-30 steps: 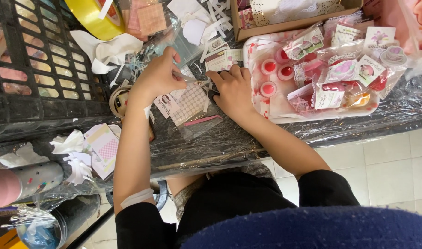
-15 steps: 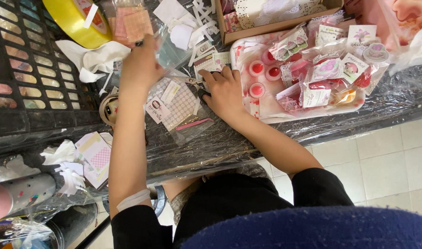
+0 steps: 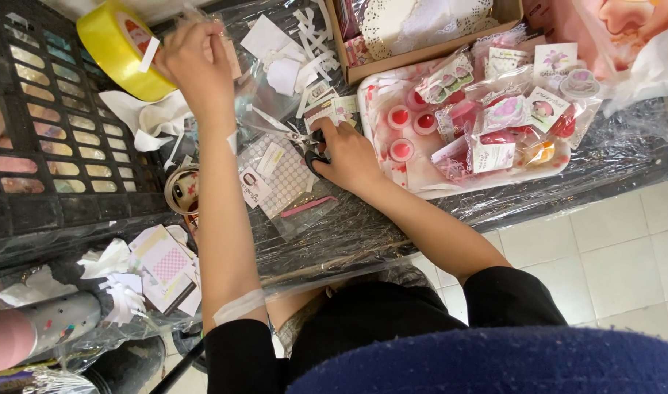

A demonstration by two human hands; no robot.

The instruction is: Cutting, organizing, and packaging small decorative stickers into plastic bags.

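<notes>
Left hand (image 3: 195, 62) is reached far forward, fingers closed around a small clear-wrapped packet (image 3: 228, 55) held just beside the yellow tape roll (image 3: 118, 47) at the far left of the work surface; the packet is mostly hidden behind the hand, so contents can't be told. Right hand (image 3: 345, 157) is lower, near the middle, gripping the black handles of a pair of scissors (image 3: 301, 138), blades pointing left over the plastic-covered surface. Between the two forearms lies a clear bag with a dotted card (image 3: 283, 179) and small paper labels, flat on the black plastic wrap. White paper scraps (image 3: 290, 51) are scattered beyond the scissors. Right of the right hand sits a pale tray (image 3: 451, 186) holding small round red-filled pots (image 3: 400, 149) and wrapped pink gift packets (image 3: 505, 113). A cardboard box (image 3: 421, 55) with white lace paper stands behind the tray. A black plastic crate (image 3: 49, 146) is on the left, touching the tape roll. A smaller tape roll (image 3: 181, 190) sits just left of the left forearm. White tiled floor (image 3: 604, 255) shows lower right.
</notes>
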